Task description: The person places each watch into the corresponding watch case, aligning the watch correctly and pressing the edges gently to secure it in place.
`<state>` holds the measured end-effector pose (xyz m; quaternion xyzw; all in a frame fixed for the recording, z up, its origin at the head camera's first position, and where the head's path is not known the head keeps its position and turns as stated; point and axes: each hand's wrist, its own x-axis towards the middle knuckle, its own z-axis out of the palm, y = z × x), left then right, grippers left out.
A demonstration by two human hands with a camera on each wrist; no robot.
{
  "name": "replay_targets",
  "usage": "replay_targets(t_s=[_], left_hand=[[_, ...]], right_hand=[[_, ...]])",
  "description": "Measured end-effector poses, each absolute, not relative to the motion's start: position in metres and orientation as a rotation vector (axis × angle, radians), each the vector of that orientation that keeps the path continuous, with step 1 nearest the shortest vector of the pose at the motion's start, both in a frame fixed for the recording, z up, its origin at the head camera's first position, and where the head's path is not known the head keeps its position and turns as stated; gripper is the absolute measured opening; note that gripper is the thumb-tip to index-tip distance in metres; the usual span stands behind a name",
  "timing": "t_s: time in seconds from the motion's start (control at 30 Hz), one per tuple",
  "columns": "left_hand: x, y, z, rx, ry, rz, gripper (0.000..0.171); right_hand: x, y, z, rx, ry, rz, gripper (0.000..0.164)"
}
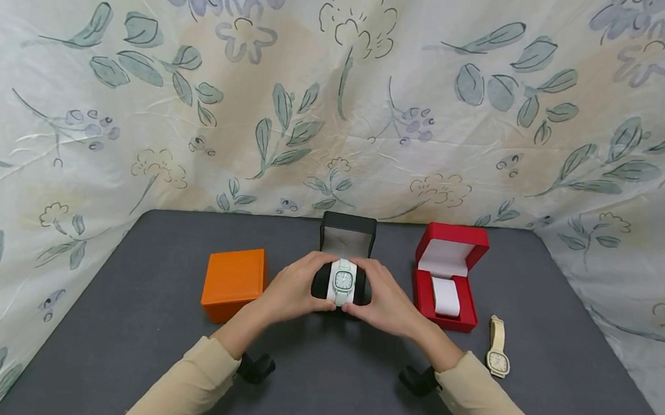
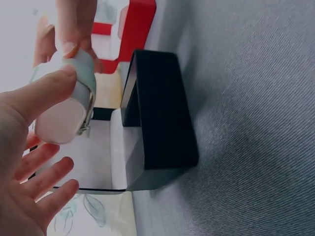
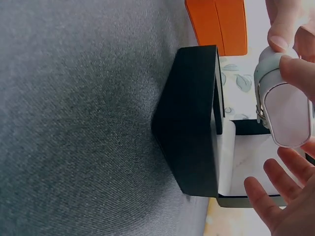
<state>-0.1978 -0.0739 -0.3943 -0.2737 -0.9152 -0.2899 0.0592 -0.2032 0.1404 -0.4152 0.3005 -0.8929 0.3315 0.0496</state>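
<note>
A white watch (image 1: 343, 279) with a pale strap is wrapped around a white cushion (image 2: 59, 120). My left hand (image 1: 297, 283) pinches the cushion and strap from the left with thumb and index finger, its other fingers spread. On the opposite side my right hand (image 1: 387, 296) pinches it the same way. Both thumbs lie at the near edge. The watch and cushion are held up over an open black box (image 2: 167, 113), whose raised lid (image 1: 349, 222) stands behind them. In the wrist views the strap's buckle (image 3: 261, 114) shows at the cushion's underside.
To the left sits a closed orange box (image 1: 235, 281). An open red box (image 1: 468, 303) with a white cushion inside stands to the right. Beyond it lies a cream-strapped watch (image 1: 498, 351) on the grey table (image 1: 330, 390). Flowered cloth (image 1: 317, 102) hangs behind.
</note>
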Motion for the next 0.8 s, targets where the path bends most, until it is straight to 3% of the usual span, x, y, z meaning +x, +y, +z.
replay_targets(t_s=[0.8], left_hand=[[-0.225,-0.071,-0.407,-0.764,-2.962,-0.743,0.073]], right_hand=[[-0.224,0.133,-0.434,0.866,-2.762,0.931,0.069]])
